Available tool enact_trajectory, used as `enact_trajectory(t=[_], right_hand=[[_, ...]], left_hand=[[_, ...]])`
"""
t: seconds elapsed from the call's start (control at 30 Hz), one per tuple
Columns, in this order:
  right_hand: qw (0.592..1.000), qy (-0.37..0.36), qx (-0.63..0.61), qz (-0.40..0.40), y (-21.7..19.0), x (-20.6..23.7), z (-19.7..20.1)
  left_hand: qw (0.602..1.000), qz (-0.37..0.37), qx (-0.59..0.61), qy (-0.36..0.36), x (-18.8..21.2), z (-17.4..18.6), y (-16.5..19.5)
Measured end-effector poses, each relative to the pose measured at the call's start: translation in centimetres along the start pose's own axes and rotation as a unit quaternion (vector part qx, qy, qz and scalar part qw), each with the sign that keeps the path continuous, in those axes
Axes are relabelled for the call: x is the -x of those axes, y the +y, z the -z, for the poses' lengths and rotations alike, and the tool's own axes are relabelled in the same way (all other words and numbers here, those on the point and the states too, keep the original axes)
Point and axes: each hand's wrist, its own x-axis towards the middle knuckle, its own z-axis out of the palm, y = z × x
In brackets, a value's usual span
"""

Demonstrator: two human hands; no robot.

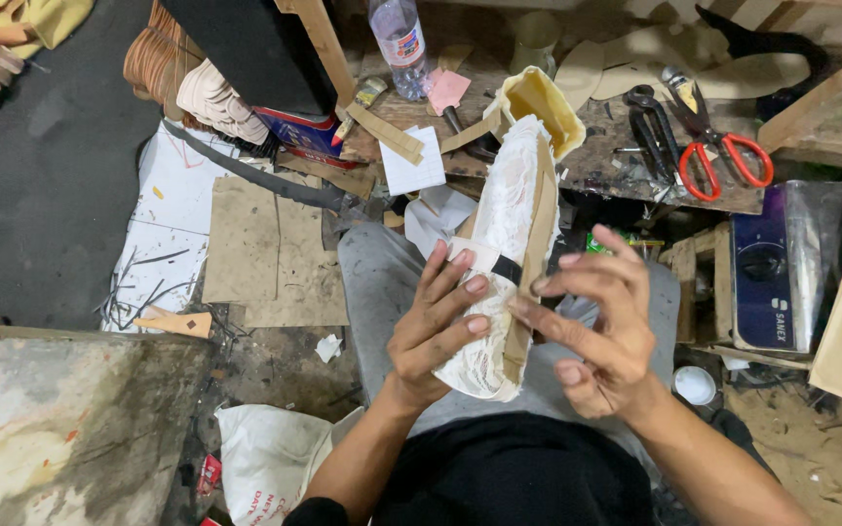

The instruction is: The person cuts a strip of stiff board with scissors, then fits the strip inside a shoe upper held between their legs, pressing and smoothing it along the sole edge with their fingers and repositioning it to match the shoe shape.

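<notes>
A shoe last (511, 209) wrapped in white lace fabric, with a tan strip along its sole side and a yellow end pointing away from me, rests over my lap. My left hand (438, 326) grips its near end from the left, fingers pressed on the lace and a small black band. My right hand (601, 326) touches the tan strip's edge with thumb and forefinger, the other fingers spread apart.
A cluttered wooden bench (733, 200) ahead carries red-handled scissors (723, 161), black pliers (647, 122), a plastic bottle (399, 34), a brush and paper scraps. Cardboard sheets (270, 248) lie on the floor at left. A stone slab (60, 419) sits lower left, a white bag (265, 453) beside it.
</notes>
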Motion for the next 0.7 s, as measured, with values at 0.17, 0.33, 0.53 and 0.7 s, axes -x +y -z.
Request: enact_trajectory(t=[0.17,0.33,0.53,0.7], right_hand=[[1.0,-0.002,0.015,0.003,-0.38,0.14,0.1],[1.0,-0.003,-0.012,0.027,-0.43,0.46,-0.09],[0.999,-0.003,-0.032,-0.008,-0.69,0.2,-0.02],[0.998,-0.014,0.019,-0.059,-0.56,-0.18,0.07]], left_hand=[[1.0,0.012,0.003,-0.002,0.32,-0.17,-0.05],[1.0,0.009,0.004,-0.003,0.36,-0.12,-0.23],[1.0,0.006,0.006,-0.003,0.24,-0.1,-0.35],[1.0,-0.001,0.012,-0.006,0.31,0.22,-0.15]])
